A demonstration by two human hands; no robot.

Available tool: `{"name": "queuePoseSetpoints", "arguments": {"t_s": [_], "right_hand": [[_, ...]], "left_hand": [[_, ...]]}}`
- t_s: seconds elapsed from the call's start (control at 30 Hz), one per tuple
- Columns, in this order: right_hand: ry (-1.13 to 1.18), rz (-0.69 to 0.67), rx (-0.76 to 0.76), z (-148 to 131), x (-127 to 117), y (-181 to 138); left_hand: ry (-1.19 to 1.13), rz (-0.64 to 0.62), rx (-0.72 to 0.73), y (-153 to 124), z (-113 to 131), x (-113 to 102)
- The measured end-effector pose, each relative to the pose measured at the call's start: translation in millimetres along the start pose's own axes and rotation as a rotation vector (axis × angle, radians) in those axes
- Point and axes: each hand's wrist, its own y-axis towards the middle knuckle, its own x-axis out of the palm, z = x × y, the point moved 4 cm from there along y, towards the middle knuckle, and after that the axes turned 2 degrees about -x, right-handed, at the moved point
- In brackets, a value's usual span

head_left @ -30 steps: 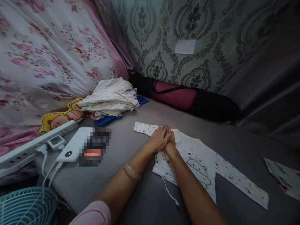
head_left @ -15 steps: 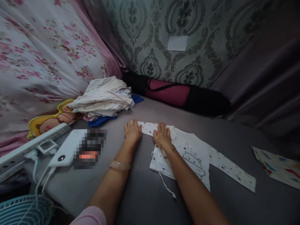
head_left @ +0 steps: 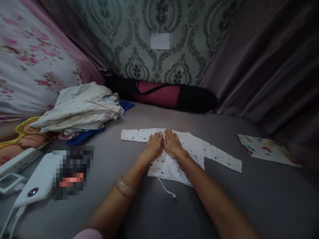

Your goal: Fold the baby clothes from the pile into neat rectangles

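Note:
A small white long-sleeved baby shirt (head_left: 196, 146) with dark specks and an animal drawing is spread out on the grey bed sheet (head_left: 104, 172). Both its sleeves reach out to the sides, and a white tie string (head_left: 166, 188) trails from the lower hem. My left hand (head_left: 155, 145) rests flat on the shirt where the left-hand sleeve meets the body, fingers stretched out. Close beside it, my right hand (head_left: 172, 142) is pressed flat on the upper chest, also open. My right hand and forearm hide part of the drawing.
A heap of pale clothes (head_left: 82, 106) lies at the left over blue cloth (head_left: 86, 135). Nearer are a white power bank (head_left: 37, 182) with cables and a power strip (head_left: 20, 162). A black-and-maroon long bag (head_left: 159, 94) lies along the wall. A folded patterned cloth (head_left: 267, 151) sits at the right.
My left hand has moved right from the sleeve's cuff to the shirt's body, beside my right hand, leaving the sleeve uncovered. The camera view has turned to the right.

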Motion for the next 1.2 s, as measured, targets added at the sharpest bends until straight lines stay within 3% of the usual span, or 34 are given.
{"name": "queuePoseSetpoints", "arguments": {"t_s": [0.1, 0.23, 0.33, 0.43, 0.6, 0.7, 0.8, 0.9, 1.0, 1.2], "right_hand": [[0.101, 0.006, 0.010, 16, -15, -9], [0.020, 0.101, 0.199, 56, -38, -38], [-0.069, 0.036, 0.323, 79, -34, -58], [-0.093, 0.015, 0.341, 84, -26, -65], [0.191, 0.113, 0.315, 99, -38, -66], [0.346, 0.271, 0.450, 138, -64, -84], [0.213, 0.284, 0.704, 190, -88, -119], [0.144, 0.241, 0.893, 231, -102, -157], [0.125, 0.122, 1.059, 251, -102, -184], [0.217, 0.034, 1.058, 255, -91, -186]], "left_hand": [[-0.013, -0.073, 0.010, -3, -1, 0], [-0.007, -0.126, 0.022, -4, -2, -7], [-0.015, -0.153, 0.012, -4, -2, -8], [-0.024, -0.159, 0.019, -4, -4, -7], [-0.049, -0.099, 0.049, -4, -8, -4], [-0.064, -0.064, 0.058, -4, -8, -8], [-0.077, -0.045, 0.074, -5, -5, -16], [-0.102, -0.056, 0.138, -5, 6, -24], [-0.126, -0.075, 0.225, -3, 25, -30], [-0.103, -0.171, 0.388, 8, 71, -28]]}}
